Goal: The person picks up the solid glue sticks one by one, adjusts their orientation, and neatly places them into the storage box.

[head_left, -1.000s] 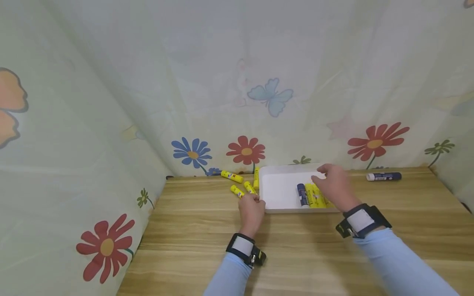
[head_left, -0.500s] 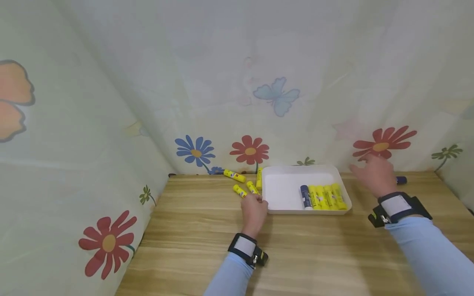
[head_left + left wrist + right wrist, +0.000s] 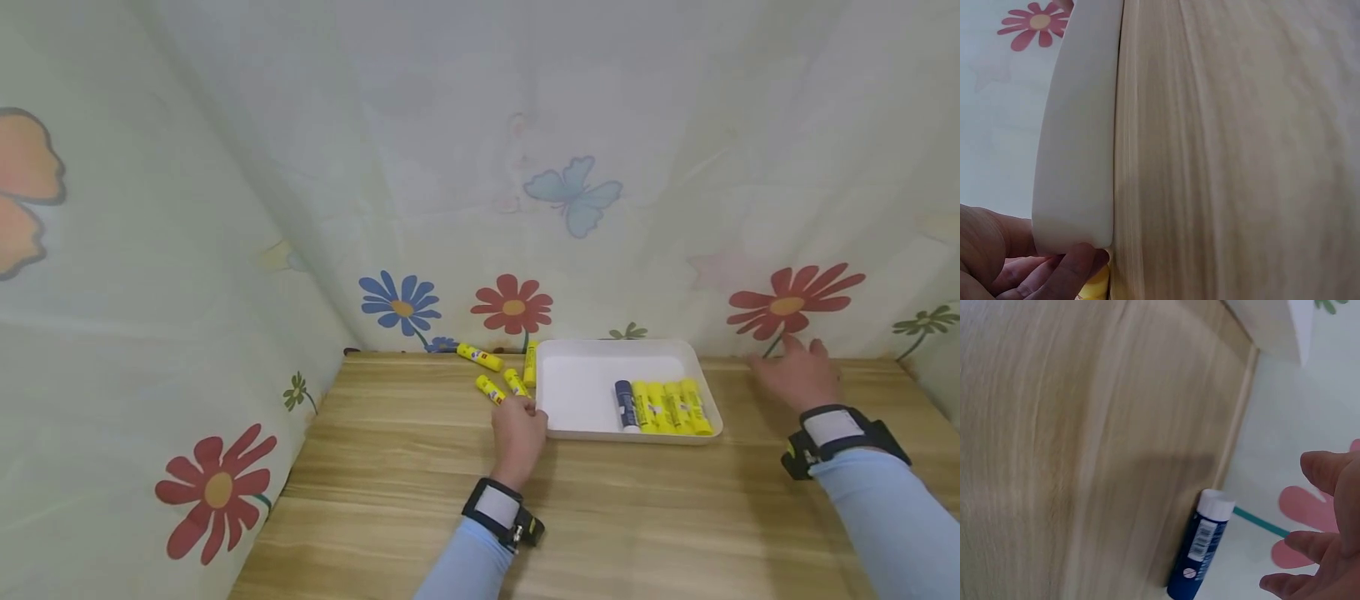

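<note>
At the near left corner of a white tray (image 3: 577, 417), my left hand (image 3: 519, 433) grips the wall. The left wrist view shows the thumb and curled fingertips (image 3: 1079, 265) round the tray's end. In the tray's right part lie a navy glue stick (image 3: 626, 404) and several yellow glue sticks (image 3: 667, 408) side by side. My right hand (image 3: 802, 375) is over the table at the far right, fingers spread and holding nothing. Below it, the right wrist view shows another navy glue stick (image 3: 1200, 544) with a white end lying on the table; in the head view the hand hides it.
Several loose yellow glue sticks (image 3: 480, 357) lie left of the tray, close to my left hand. A flowered curtain (image 3: 637, 208) hangs right behind the wooden table (image 3: 615, 517), and another side of it borders the table's left edge.
My right hand has moved from above the tray's right end to the right, coming down over the loose navy glue stick. My left hand stays at the tray's corner.
</note>
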A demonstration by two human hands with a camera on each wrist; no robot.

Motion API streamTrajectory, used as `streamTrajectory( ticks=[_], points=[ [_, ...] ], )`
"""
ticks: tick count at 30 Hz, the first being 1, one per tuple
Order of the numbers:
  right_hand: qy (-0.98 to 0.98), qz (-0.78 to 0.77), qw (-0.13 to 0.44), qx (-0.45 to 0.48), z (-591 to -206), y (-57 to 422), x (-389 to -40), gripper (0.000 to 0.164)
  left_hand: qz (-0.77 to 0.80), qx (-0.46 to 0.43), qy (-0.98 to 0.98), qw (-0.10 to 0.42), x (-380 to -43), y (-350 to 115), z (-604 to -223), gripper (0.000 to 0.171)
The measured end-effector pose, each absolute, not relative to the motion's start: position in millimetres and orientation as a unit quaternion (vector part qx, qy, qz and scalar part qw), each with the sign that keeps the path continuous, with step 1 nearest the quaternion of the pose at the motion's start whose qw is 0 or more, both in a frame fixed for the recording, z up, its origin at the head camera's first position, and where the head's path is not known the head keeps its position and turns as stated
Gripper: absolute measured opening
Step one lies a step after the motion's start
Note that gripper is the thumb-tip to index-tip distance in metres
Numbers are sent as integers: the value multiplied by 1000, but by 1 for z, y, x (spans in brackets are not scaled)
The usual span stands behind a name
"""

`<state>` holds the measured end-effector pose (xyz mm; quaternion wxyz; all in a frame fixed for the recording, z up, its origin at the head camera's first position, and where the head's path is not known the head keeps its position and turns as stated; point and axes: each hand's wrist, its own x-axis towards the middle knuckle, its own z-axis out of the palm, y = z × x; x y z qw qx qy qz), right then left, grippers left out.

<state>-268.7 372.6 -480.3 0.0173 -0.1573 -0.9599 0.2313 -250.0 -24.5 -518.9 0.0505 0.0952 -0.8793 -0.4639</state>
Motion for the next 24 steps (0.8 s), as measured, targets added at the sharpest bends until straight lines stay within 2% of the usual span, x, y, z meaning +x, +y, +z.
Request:
streamTrajectory(
  ticks=[5,11,17,24],
  points=[
    [-959,210,-27,-188,-493,382,-273,98,-464,99,-879,47,-250,-26,-519,20],
    [-957,192,-56,-208,-495,388,-272,90,-465,95,-879,44,-250,-25,-520,22],
    [-960,194,-56,-193,-499,383,-272,84,-460,102,-880,50,-248,-26,-520,20],
    [-967,170,-45,-184,-508,390,-274,85,-462,85,-881,62,-249,-27,-518,17]
  ],
)
